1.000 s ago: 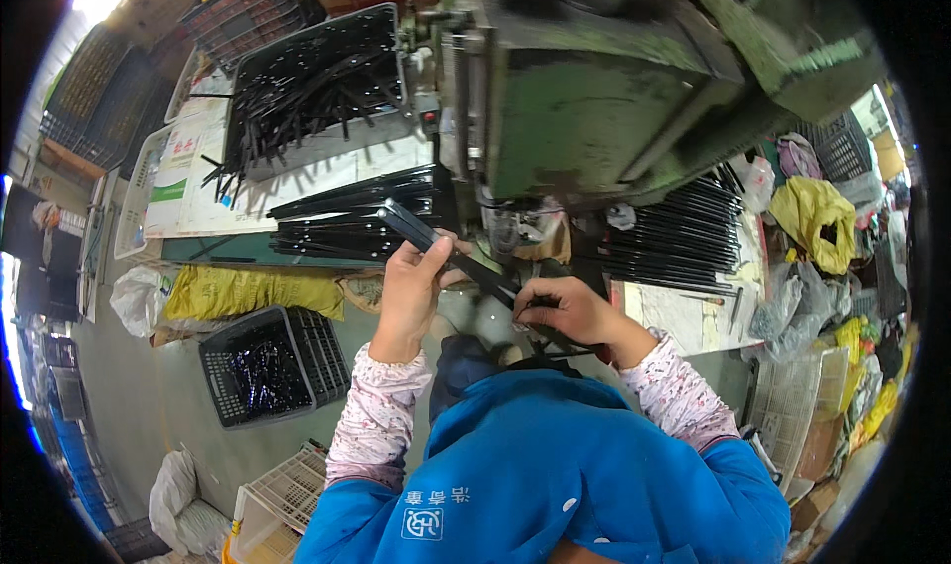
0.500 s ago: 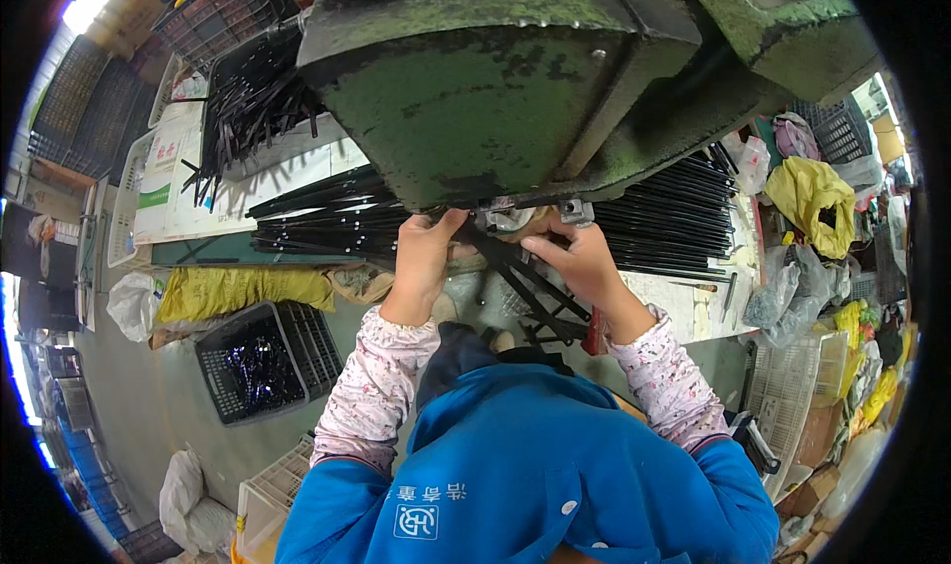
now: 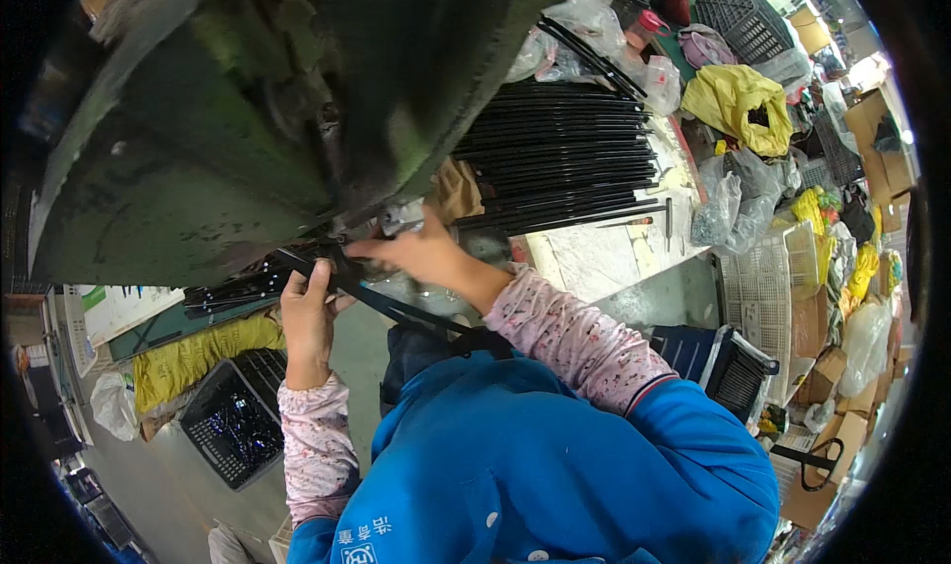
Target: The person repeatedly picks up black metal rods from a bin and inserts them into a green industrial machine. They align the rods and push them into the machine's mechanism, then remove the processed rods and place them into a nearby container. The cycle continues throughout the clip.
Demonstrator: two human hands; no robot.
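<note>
1. Pinches a flat black bar [image 3: 396, 307] in the left hand [image 3: 309, 314], just beside the green machine [image 3: 198, 178].
2. Extends the right hand [image 3: 426, 255] near a grey metal fitting [image 3: 400, 217]; cannot tell whether grasping anything.

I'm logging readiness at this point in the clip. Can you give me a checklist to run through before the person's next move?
1. Left hand gripping the black strips: ok, the thumb lies over them.
2. Right hand clear of the metal fitting under the green machine: cannot tell, the two meet or overlap in this view.
3. Right hand's hold on the strips: cannot tell, its fingertips are unclear.
4. Flowered right sleeve clear of the machine: ok, visibly apart.
5. Stack of black bars on the right in order: ok, mostly side by side, a few slanting at the far end.
</note>
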